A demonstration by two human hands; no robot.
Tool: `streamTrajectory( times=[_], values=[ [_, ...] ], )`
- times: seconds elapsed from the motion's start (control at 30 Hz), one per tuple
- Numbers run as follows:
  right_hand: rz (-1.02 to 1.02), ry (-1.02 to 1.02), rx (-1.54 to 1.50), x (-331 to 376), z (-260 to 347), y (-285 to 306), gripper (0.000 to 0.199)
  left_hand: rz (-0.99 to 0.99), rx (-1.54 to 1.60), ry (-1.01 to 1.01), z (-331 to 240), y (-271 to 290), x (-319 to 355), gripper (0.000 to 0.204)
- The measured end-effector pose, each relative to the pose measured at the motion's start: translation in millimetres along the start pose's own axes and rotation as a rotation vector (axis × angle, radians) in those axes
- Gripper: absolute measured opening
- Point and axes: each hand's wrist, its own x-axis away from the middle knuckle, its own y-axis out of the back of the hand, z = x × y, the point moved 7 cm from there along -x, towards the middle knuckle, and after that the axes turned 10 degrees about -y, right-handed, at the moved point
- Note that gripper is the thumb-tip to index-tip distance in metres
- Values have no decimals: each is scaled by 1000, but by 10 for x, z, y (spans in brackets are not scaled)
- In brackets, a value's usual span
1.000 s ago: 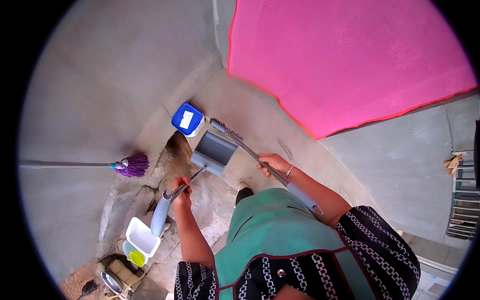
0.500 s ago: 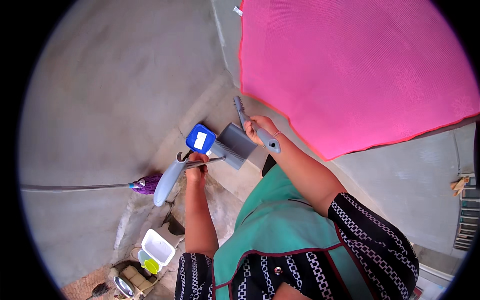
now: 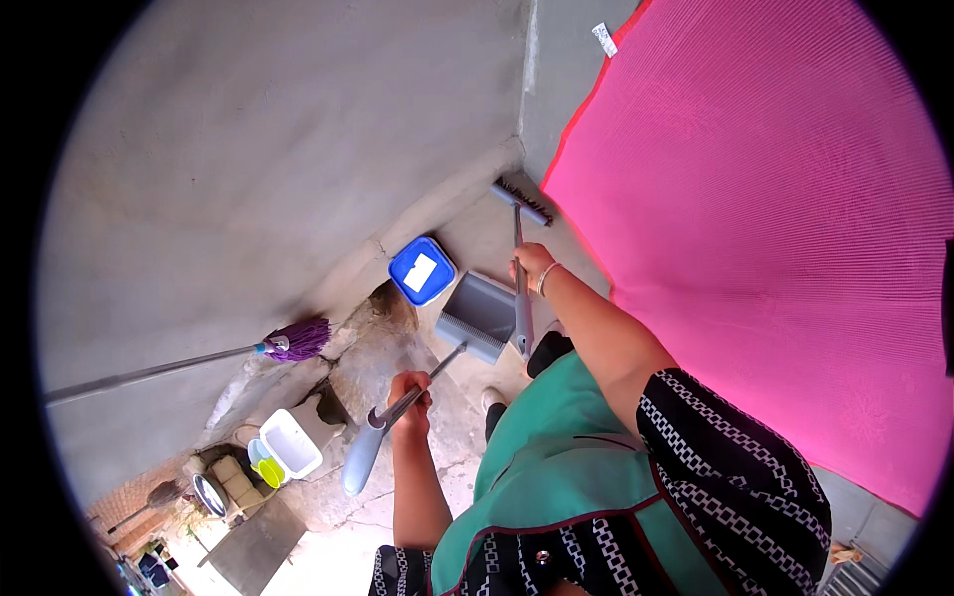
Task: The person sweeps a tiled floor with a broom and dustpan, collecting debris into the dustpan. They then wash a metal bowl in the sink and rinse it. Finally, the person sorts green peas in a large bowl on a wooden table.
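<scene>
A: Logging hand positions first. Right hand [image 3: 533, 264], centre frame, fingers clamped round the thin grey shaft of the broom [image 3: 521, 298]. Brush head sits above the hand, on the concrete floor [image 3: 477, 233] at the edge of the pink mat [image 3: 755, 238], close to the wall corner.

B: And the left hand [image 3: 409, 390]?

A: Lower centre, fingers closed on the slim metal handle of the dustpan [image 3: 481, 316]. Handle ends in a fat grey grip hanging down-left past the hand. Pan itself lies up-right of the fingers, just left of the broom shaft.

B: Materials?

A: Pan: grey plastic, squarish scoop, ribbed comb along its near edge. Brush head: narrow bar, dark short bristles. Mat: bright pink, fine woven grid, red hem. Floor and wall [image 3: 298, 129]: rough grey concrete, cracked, patchy.

B: Surroundings?

A: Blue square lidded tub [image 3: 421, 270] just left of the pan, white label on top. Purple string mop [image 3: 298, 340] at mid-left, long pole running to the frame's left rim. White bucket [image 3: 291, 443] with a green insert, lower left.
</scene>
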Motion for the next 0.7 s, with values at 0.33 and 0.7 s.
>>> streamTrajectory(
  times=[0.33,0.7],
  values=[
    [210,-393,536,959,-876,319,11,59,-79,77,-174,384,20,28],
    [295,-228,-780,759,905,-36,14,306,-245,-52,-967,-830,-169,35]
  ],
)
